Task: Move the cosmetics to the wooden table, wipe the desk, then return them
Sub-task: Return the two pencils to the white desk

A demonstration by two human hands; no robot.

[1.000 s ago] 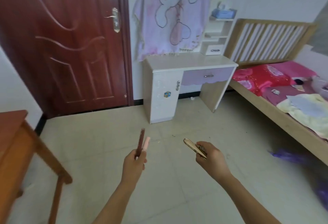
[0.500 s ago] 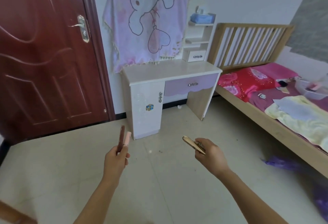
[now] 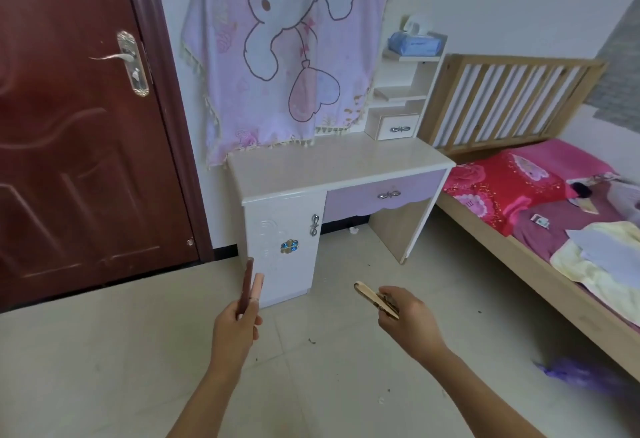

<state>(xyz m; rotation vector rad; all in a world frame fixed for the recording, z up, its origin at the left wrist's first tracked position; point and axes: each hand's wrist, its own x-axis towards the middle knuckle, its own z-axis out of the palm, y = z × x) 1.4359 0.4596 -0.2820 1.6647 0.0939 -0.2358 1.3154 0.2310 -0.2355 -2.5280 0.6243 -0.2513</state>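
My left hand (image 3: 235, 330) grips two slim cosmetic sticks upright: a dark red one (image 3: 247, 278) and a shorter pale pink one (image 3: 257, 285). In my right hand (image 3: 408, 319) lies a thin gold cosmetic tube (image 3: 372, 297), pointing up and to the left. Both hands are held out over the floor, in front of the white desk (image 3: 329, 163). Its top is bare. The wooden table is out of view.
A dark red door (image 3: 79, 118) stands to the left of the desk. A pink cartoon cloth (image 3: 284, 56) hangs above it, beside a small white shelf unit (image 3: 401, 98) with a tissue pack. A wooden bed (image 3: 540, 229) runs along the right. Pale tiled floor lies below.
The view has swung right and closer to the desk, which now looks larger. The wooden table at the left has left the frame. Both hands keep the same hold on the cosmetics.
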